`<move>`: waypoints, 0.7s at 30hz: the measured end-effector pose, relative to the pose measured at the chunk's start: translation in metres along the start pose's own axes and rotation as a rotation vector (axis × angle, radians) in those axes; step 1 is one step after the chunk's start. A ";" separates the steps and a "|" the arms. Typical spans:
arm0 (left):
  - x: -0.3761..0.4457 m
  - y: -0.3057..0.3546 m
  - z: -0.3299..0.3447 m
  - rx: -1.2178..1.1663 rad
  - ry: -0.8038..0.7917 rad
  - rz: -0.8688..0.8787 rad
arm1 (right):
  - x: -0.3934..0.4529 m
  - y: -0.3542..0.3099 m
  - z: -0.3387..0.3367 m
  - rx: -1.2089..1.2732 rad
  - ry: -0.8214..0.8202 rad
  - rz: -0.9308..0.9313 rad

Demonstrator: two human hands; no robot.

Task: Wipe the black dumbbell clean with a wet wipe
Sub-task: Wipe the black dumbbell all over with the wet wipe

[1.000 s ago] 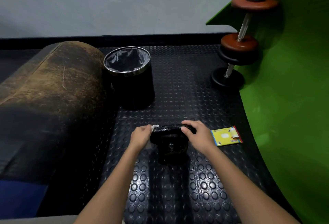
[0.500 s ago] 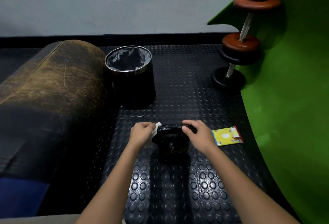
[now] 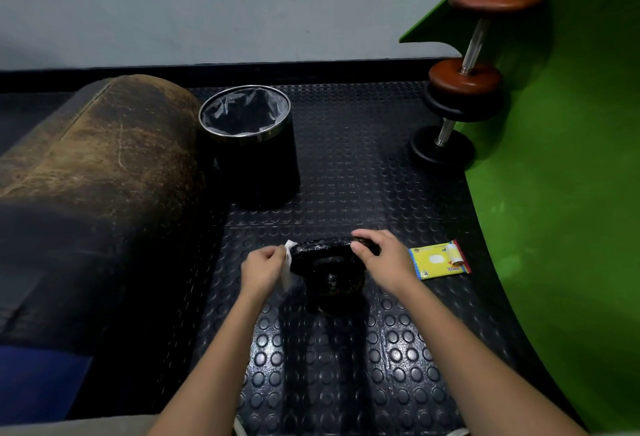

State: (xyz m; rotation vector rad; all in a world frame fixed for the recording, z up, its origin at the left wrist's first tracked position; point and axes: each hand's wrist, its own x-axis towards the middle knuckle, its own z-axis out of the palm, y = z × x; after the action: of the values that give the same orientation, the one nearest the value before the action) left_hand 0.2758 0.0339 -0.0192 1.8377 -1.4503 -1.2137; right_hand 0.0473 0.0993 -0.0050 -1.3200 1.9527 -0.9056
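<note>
Floor: studded black rubber floor (image 3: 346,165) lay bounded by a worn bolster (image 3: 104,165) on the left and a green mat (image 3: 561,193) curling up on the right; open floor lay nearest the camera.
Dumbbell: black dumbbell (image 3: 329,262) stood on end mid-floor, between bin (image 3: 249,144) and wipe packet (image 3: 440,259).
Left hand: left hand (image 3: 263,267) curled, pinching a wet wipe (image 3: 287,264) against the plate's edge.
Right hand: right hand (image 3: 382,257) gripped the top plate's rim.

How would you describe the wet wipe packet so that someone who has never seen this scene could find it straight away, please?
Start from the big green mat curling up on the right. Just left of its lower edge, flat on the black studded floor, lies the wet wipe packet, beside the person's right hand. It is the only bright yellow thing there, with a white label and a red edge.
</note>
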 end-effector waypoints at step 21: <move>0.052 0.045 -0.013 0.402 -0.357 0.004 | 0.002 0.004 0.001 -0.026 0.008 -0.026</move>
State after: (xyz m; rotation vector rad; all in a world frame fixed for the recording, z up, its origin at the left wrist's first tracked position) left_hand 0.2664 -0.0310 0.0060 1.9329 -2.0161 -1.3778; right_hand 0.0450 0.0982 -0.0086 -1.3617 1.9635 -0.9019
